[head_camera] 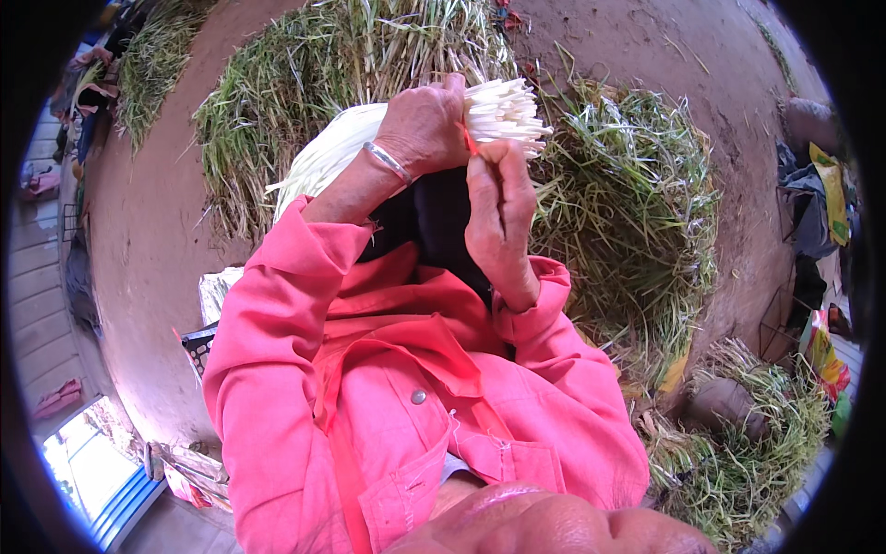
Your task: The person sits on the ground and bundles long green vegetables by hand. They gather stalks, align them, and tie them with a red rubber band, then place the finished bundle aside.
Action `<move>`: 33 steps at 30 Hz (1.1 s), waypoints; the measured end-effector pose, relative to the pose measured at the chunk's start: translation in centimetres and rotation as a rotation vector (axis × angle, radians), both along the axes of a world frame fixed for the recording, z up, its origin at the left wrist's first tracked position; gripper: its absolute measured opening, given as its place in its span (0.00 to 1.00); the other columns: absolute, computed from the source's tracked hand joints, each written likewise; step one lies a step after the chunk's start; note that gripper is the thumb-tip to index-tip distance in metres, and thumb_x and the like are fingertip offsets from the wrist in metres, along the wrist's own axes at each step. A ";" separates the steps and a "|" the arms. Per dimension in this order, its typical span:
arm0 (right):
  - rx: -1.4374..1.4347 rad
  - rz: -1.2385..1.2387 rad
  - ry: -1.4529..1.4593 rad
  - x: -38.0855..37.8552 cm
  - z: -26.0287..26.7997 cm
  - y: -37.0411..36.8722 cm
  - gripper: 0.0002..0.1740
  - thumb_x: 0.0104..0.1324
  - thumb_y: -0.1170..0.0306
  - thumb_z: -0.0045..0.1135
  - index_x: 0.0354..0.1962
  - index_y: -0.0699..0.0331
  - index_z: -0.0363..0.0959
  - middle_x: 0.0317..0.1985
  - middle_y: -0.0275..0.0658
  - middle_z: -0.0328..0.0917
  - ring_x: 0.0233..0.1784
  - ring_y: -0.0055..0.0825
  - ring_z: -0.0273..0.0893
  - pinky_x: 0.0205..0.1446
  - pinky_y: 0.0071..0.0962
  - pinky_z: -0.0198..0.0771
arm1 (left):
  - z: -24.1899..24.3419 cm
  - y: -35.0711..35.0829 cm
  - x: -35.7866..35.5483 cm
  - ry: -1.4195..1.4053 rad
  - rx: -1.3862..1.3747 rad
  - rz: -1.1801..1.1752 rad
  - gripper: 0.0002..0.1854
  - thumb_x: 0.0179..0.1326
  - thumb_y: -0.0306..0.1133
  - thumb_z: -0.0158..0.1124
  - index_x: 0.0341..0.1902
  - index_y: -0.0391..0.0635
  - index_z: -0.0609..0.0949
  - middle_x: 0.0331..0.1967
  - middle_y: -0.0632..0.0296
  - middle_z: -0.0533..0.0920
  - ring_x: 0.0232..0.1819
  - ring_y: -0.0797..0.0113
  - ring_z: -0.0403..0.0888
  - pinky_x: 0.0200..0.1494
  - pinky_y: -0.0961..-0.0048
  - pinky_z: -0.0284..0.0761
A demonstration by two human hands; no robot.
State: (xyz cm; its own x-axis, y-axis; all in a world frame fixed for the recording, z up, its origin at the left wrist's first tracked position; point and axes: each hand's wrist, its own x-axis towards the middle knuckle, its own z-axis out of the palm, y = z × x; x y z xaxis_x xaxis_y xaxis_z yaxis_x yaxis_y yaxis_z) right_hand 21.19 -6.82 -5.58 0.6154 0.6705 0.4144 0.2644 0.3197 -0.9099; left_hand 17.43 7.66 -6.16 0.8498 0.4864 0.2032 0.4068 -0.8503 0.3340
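Observation:
A thick bundle of pale, cream-white vegetable stalks (507, 111), which look like blanched chives, lies across the space above my lap. Its cut ends point right, and the long thin part (332, 142) trails down to the left. My left hand (426, 128), with a silver bracelet at the wrist, is closed around the bundle near the cut ends. Beside it a red tie (468, 140) runs along the bundle's underside. My right hand (502, 208) pinches the lower end of this tie between thumb and fingers. How far the tie goes around the stalks is hidden behind my left hand.
A large heap of green stalks (291, 83) lies ahead on the earthen floor (152, 228). Another leafy heap (637, 208) is close on my right, with more greens (747, 471) at lower right. A dark perforated plastic crate (199, 346) stands by my left elbow.

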 end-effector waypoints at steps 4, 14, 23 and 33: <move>-0.260 0.002 -0.067 -0.5 -2.5 -1.9 0.03 0.66 0.78 0.43 0.32 0.64 0.62 0.18 0.37 0.58 0.19 0.27 0.58 0.23 0.27 0.56 | -0.3 -0.3 0.4 0.059 0.081 0.002 0.18 0.42 0.39 0.62 0.30 0.36 0.72 0.22 0.47 0.79 0.27 0.51 0.81 0.32 0.59 0.77; -0.280 0.045 -0.103 -0.2 -5.6 -3.3 0.09 0.61 0.80 0.53 0.39 0.65 0.68 0.24 0.36 0.68 0.18 0.19 0.61 0.24 0.21 0.60 | 1.1 2.5 -1.5 0.002 0.053 0.144 0.29 0.33 0.51 0.73 0.35 0.41 0.76 0.29 0.46 0.81 0.32 0.46 0.81 0.35 0.59 0.78; -0.315 0.136 -0.405 1.5 -5.0 -1.5 0.05 0.58 0.79 0.53 0.32 0.64 0.68 0.27 0.41 0.71 0.23 0.34 0.73 0.27 0.27 0.68 | 9.9 10.7 -20.4 -0.845 0.003 0.667 0.28 0.37 0.39 0.80 0.44 0.42 0.81 0.38 0.64 0.82 0.37 0.72 0.80 0.44 0.76 0.76; -0.439 0.536 -0.503 0.4 -7.3 13.1 0.04 0.56 0.77 0.52 0.30 0.67 0.67 0.24 0.50 0.74 0.30 0.50 0.75 0.33 0.37 0.69 | 24.5 6.4 -31.9 -1.509 0.227 0.706 0.28 0.48 0.29 0.71 0.54 0.37 0.72 0.47 0.60 0.75 0.46 0.68 0.75 0.51 0.71 0.73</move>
